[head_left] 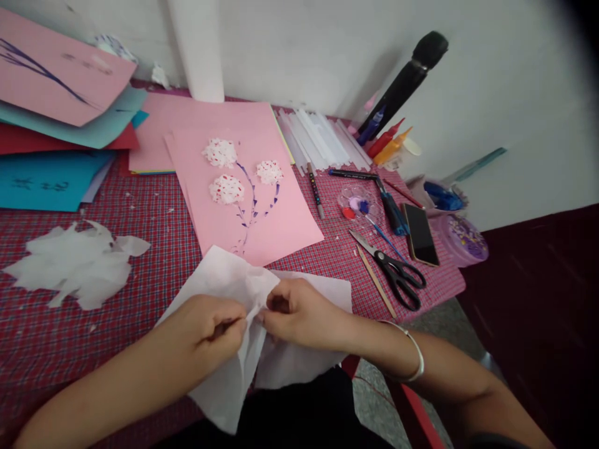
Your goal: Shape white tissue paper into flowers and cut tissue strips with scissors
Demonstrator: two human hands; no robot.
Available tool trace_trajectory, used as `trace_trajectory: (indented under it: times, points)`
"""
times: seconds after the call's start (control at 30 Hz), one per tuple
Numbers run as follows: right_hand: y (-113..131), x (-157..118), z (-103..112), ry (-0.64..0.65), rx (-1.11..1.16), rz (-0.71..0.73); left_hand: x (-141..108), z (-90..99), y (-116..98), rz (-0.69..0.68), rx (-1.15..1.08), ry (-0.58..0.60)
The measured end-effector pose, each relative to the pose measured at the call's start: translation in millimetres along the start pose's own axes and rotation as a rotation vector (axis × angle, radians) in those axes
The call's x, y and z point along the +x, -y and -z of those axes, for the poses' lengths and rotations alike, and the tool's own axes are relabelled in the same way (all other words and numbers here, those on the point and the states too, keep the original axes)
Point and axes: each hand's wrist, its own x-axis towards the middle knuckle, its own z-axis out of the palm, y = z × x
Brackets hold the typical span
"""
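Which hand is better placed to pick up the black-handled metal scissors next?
Probably the right hand: the scissors lie on its side, beyond the left hand's side. Both hands pinch thin white paper, so it must release first.

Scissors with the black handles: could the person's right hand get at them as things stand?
Probably yes: the scissors look uncovered, off to that side, though the right hand would likely first have to let go of the white paper.
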Motion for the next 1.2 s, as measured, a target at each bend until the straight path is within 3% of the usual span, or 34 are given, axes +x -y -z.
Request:
trace_trajectory:
  times: [0.2,0.47,0.67,0.97,1.07,1.2]
  points:
    - [1.3,-2.8,-0.5,-0.051,0.069,0.059,0.0,-4.2,-1.3,-0.110,0.197,-0.348]
    - [23.1,6.7,20.4,-0.178,-0.123,0.215,15.4,9.3,-15.8,-0.178,0.066,-0.516]
    - [20.4,22.4,29.6,-0.168,-0.173,0.302,19.3,19.6,-11.1,-0.191,0.093,-0.530]
    - [22.8,24.7,27.1,-0.159,-0.336,0.338,22.6,12.3,-5.8,-0.173,0.274,-0.533]
    - [19.5,26.2,23.1,-0.154,-0.227,0.305,22.4,11.5,-5.0,-0.176,0.245,-0.536]
    - [15.6,29.9,19.7,-0.119,0.061,0.223,22.8,14.8,-9.2,-0.130,0.018,-0.535]
